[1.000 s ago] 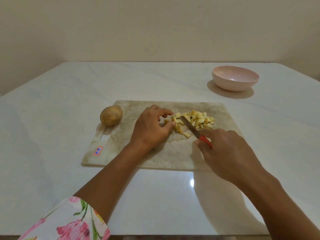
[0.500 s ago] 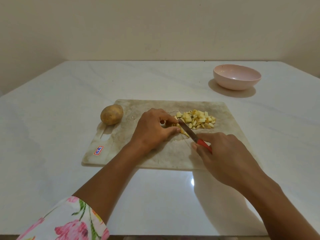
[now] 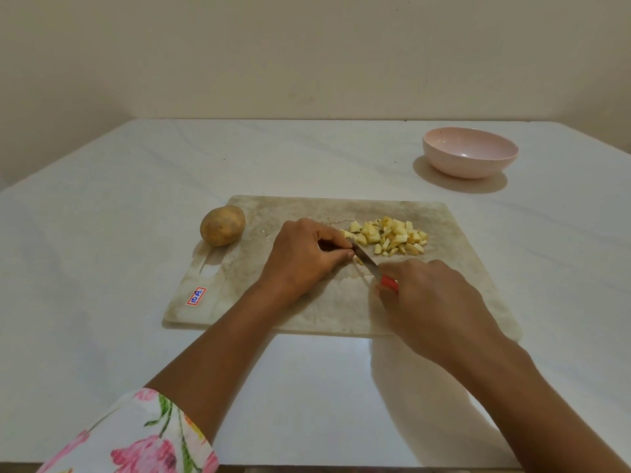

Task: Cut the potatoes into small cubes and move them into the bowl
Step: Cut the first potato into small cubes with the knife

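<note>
Potato strip (image 3: 358, 260) pinched by curled left hand (image 3: 300, 257) | knife (image 3: 366, 260) gripped in right hand (image 3: 430, 302) | fingertips (image 3: 345, 246) best kept tucked | bowl (image 3: 470, 152) at 1 o'clock

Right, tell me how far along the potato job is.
Done: a pile of cubes lies on the cutting board. In hand: the left hand holds a small piece while the right hand slices it with the knife. Left: the whole potato is uncut and the bowl looks empty.
</note>
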